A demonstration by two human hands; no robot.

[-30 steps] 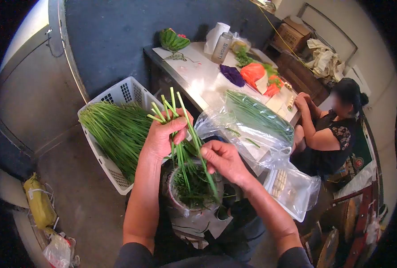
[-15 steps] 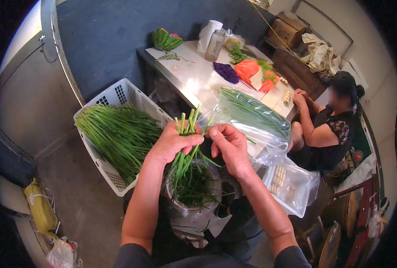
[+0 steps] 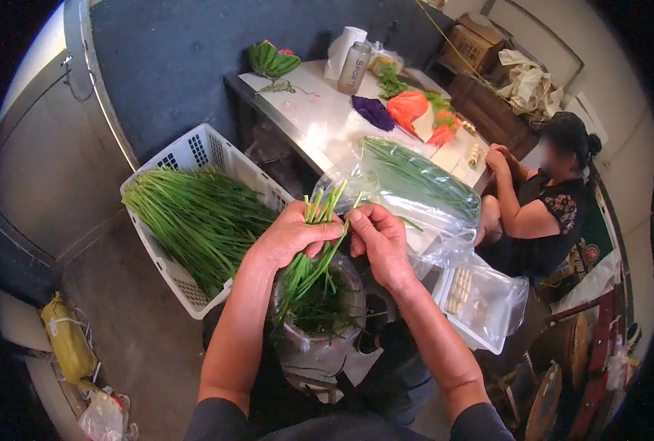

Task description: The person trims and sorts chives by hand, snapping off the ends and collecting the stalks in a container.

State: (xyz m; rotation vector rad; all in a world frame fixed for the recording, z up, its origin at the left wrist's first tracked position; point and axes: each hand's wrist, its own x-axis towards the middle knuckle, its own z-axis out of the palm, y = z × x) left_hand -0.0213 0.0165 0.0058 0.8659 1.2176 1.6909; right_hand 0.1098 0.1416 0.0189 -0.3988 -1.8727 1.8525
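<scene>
My left hand is closed around a small bunch of green chives, cut ends up and leaves hanging down. Close beside it, my right hand pinches a single stalk at the bunch's right edge between thumb and forefinger. Below both hands stands a bucket, with green trimmings inside. To the left, a large heap of chives fills much of a white plastic crate.
A clear bag of green stalks lies on the table, near a bottle, red bags and a watermelon piece. A white tray stands at right. Another person sits beyond it.
The left hand and its bunch have shifted slightly right and down. My right thumb and forefinger have come up against a stalk at the bunch's edge.
</scene>
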